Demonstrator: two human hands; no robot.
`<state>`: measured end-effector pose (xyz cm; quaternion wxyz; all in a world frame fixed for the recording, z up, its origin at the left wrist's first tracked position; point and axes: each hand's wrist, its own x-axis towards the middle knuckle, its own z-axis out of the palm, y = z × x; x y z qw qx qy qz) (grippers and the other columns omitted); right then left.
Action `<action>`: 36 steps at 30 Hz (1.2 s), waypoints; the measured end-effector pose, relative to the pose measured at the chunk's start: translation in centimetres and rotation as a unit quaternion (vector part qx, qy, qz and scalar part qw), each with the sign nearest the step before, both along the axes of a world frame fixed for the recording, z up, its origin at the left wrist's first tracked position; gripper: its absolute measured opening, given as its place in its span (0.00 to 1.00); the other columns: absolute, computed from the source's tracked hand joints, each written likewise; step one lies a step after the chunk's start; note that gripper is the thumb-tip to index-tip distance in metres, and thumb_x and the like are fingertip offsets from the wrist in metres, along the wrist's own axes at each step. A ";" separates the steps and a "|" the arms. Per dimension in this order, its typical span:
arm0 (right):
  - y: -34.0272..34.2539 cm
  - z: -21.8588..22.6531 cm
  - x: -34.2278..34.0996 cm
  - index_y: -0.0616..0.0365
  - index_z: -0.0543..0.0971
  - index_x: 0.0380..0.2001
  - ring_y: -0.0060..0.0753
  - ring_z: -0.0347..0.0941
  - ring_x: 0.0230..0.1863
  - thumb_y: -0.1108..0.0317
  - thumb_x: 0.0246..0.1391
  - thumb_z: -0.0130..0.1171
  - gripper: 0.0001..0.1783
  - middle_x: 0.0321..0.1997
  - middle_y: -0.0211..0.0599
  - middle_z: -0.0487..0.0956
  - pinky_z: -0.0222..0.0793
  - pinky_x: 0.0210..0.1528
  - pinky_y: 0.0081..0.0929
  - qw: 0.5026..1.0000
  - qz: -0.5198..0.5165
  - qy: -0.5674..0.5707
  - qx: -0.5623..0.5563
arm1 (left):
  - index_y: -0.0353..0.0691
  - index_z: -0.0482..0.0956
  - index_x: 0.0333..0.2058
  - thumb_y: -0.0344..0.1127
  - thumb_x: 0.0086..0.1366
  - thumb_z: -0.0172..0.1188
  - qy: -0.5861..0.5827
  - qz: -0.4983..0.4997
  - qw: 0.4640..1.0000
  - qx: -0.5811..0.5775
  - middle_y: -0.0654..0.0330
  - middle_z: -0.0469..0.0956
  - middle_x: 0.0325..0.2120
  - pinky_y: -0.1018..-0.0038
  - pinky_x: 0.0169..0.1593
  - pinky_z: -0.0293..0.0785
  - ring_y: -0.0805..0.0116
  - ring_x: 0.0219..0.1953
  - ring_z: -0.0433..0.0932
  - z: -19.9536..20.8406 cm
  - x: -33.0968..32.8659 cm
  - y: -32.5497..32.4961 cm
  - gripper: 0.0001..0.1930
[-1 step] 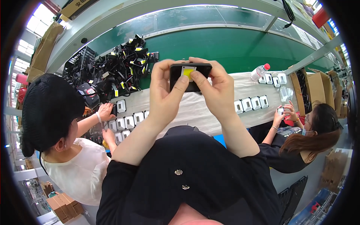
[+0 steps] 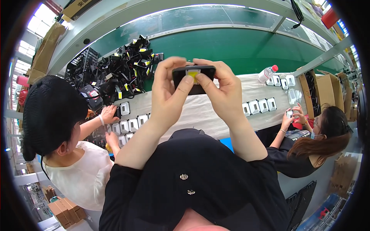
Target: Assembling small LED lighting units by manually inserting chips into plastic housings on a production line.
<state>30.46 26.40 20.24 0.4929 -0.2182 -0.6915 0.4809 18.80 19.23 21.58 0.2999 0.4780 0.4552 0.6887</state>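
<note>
Above the table I hold a black LED floodlight housing (image 2: 200, 89) between both hands. A white plate with a yellow LED chip (image 2: 192, 73) sits on the side facing me. My left hand (image 2: 168, 90) grips the left end of the housing, its thumb pressed at the chip's lower edge and its index finger raised over the top. At the opposite end, my right hand (image 2: 221, 85) has its fingers curled behind the housing and its thumb against the chip. The fingertips behind the housing are hidden.
A heap of black lamp parts with wires (image 2: 127, 67) lies at the left back. White-lined lamp frames (image 2: 263, 104) stand in rows on the pale table cover. A capped bottle (image 2: 266, 74) is at the right. Co-workers sit on both sides, the left one's hand (image 2: 109, 114) by more frames.
The housing has tilted slightly and moved a little left. My left index finger has lifted somewhat, with motion blur. Both thumbs stay at the chip.
</note>
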 end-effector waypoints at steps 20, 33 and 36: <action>-2.7 2.3 -0.8 0.56 0.81 0.38 0.20 0.64 0.31 0.78 0.43 0.62 0.15 0.26 0.26 0.69 0.61 0.32 0.15 0.993 -0.024 0.109 0.040 | 0.35 0.62 0.39 0.23 0.64 0.49 0.065 0.042 0.983 0.167 0.48 0.75 0.39 0.78 0.41 0.72 0.70 0.38 0.75 1.0 1.0 -0.9 0.06; -1.9 2.3 -0.4 0.56 0.79 0.39 0.23 0.65 0.36 0.77 0.43 0.62 0.16 0.34 0.32 0.70 0.64 0.37 0.17 0.995 0.002 0.099 -0.011 | 0.36 0.64 0.46 0.38 0.65 0.46 -0.083 -0.074 0.994 0.004 0.58 0.69 0.40 0.78 0.50 0.64 0.72 0.44 0.70 1.8 0.8 -1.1 0.14; -1.8 2.0 -0.6 0.57 0.79 0.37 0.23 0.66 0.39 0.76 0.41 0.65 0.16 0.36 0.32 0.70 0.65 0.40 0.18 0.992 -0.001 0.121 -0.031 | 0.35 0.64 0.46 0.40 0.65 0.46 -0.080 -0.101 0.991 0.022 0.55 0.68 0.44 0.73 0.52 0.64 0.70 0.47 0.69 1.6 1.1 -1.2 0.16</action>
